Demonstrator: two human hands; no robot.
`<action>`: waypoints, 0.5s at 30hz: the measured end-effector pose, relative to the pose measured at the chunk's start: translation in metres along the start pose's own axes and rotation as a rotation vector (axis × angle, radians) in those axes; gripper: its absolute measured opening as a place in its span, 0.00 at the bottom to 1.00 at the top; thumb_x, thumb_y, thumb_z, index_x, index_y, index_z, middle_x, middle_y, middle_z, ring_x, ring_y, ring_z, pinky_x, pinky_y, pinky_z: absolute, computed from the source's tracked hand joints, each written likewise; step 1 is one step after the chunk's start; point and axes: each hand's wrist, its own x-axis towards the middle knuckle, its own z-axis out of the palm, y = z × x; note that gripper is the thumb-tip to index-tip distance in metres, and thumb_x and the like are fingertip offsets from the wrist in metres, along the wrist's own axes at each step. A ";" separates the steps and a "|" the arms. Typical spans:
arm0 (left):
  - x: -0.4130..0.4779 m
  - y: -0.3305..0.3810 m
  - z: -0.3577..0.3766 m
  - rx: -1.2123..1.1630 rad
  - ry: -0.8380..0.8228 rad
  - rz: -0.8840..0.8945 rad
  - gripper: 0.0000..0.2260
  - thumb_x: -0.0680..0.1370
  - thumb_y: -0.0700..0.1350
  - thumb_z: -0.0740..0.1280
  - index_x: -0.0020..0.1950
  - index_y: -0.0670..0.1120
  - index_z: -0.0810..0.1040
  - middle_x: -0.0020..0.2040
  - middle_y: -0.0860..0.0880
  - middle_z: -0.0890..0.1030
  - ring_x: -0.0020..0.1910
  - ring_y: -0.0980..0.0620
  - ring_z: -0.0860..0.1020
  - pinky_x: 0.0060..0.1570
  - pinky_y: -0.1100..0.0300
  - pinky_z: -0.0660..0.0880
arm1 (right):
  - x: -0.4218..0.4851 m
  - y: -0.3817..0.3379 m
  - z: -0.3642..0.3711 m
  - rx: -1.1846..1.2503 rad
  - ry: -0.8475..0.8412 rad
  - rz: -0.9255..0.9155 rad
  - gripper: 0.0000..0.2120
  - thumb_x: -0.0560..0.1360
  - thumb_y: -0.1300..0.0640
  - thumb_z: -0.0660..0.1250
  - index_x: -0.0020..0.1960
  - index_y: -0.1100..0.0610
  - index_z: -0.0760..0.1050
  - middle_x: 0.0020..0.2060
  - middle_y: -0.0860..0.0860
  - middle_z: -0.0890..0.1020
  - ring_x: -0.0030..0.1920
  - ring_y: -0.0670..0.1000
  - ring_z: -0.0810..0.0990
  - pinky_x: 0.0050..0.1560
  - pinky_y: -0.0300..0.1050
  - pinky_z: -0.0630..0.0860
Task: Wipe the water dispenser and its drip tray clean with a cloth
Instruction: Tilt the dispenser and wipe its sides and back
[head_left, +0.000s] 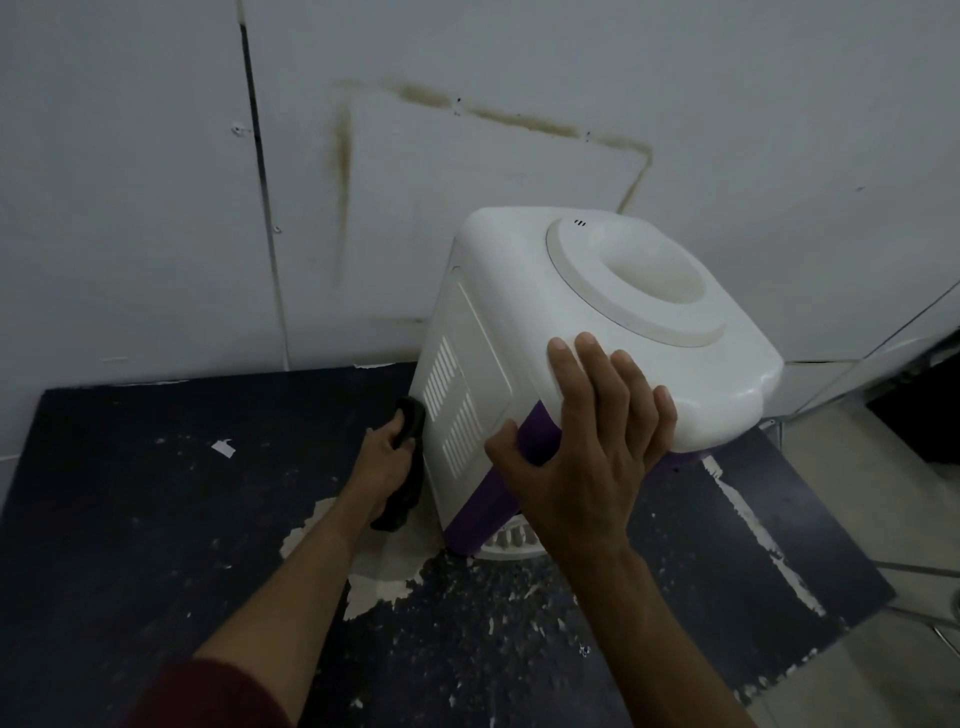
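A white water dispenser (519, 332) with a purple front stands on a dark table (156, 493); its round bottle seat faces up. My left hand (384, 462) grips a dark cloth (408, 467) and presses it against the dispenser's vented left side, low down. My right hand (587, 457) lies over the near top corner, fingers spread on the white lid and thumb on the purple front. Part of the white slotted drip tray (511, 540) shows under the purple front, mostly hidden by my right wrist.
The table's dark surface is worn, with pale peeled patches (374, 582) near the dispenser's base. A stained white wall (467, 130) rises right behind. The table's right edge (831, 519) drops to a pale floor with metal frame bars.
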 end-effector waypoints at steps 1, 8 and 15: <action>-0.008 -0.006 0.001 0.017 -0.020 0.001 0.24 0.84 0.40 0.61 0.79 0.54 0.64 0.70 0.44 0.73 0.65 0.41 0.75 0.65 0.51 0.73 | 0.000 0.000 0.001 -0.002 0.016 0.004 0.35 0.66 0.45 0.73 0.70 0.54 0.70 0.69 0.53 0.72 0.71 0.58 0.67 0.73 0.61 0.57; -0.021 -0.006 0.013 -0.287 0.013 -0.055 0.22 0.85 0.39 0.60 0.78 0.52 0.64 0.70 0.45 0.74 0.64 0.43 0.74 0.66 0.49 0.72 | -0.001 -0.001 0.001 -0.003 0.017 0.001 0.36 0.65 0.46 0.74 0.70 0.54 0.69 0.69 0.54 0.73 0.71 0.58 0.68 0.72 0.63 0.59; -0.022 0.038 0.037 -0.469 0.101 0.009 0.20 0.83 0.50 0.59 0.75 0.64 0.65 0.71 0.48 0.71 0.67 0.43 0.72 0.68 0.37 0.70 | 0.000 0.000 0.000 -0.001 0.015 0.006 0.36 0.64 0.45 0.73 0.70 0.54 0.70 0.69 0.54 0.74 0.71 0.58 0.68 0.72 0.63 0.59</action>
